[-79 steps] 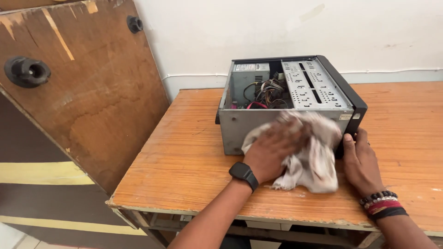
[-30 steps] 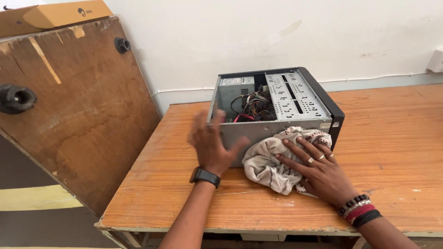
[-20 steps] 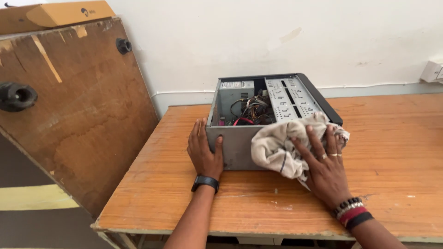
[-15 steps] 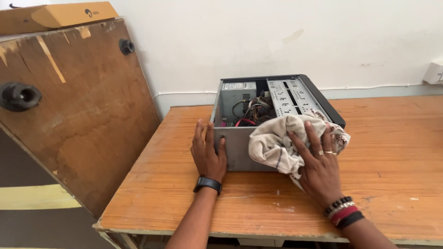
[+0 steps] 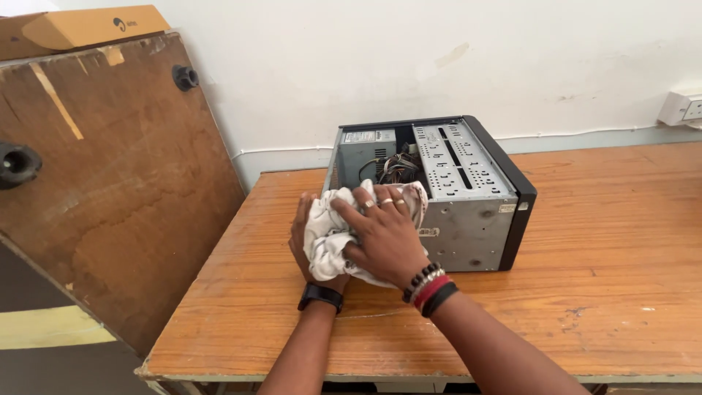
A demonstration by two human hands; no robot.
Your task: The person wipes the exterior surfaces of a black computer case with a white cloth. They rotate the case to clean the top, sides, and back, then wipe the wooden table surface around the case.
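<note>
Wiping is the step in hand: a crumpled white cloth (image 5: 338,235) is pressed against the near metal side of an open computer case (image 5: 468,227) that lies on a wooden surface (image 5: 599,292).

Right hand (image 5: 380,238): laid flat over the cloth with fingers spread, palm bearing down; it is splayed and pressing rather than closed in a grip. Rings show on two fingers and bead bands on the wrist.

Left hand (image 5: 301,232): at the 9 o'clock edge of the cloth, partly hidden under it. It appears to cup the cloth from that side; how far its fingers are curled cannot be told. A dark watch (image 5: 320,295) sits on its wrist.

Position of the cloth: directly beneath the right palm, between the two hands, draped against the case's near left corner. The case extends from the hands toward 1 o'clock; its open top shows wiring (image 5: 398,167) and a perforated metal tray (image 5: 457,159).

Judgement on method: even pressure from the flat palm and strokes running along the panel would serve best, with the other hand bracing the case so it does not slide. The cloth should be kept clear of the loose wiring at 12 o'clock, where it could snag.

A worn wooden board (image 5: 117,175) leans against the wall at 9 o'clock, well apart.
</note>
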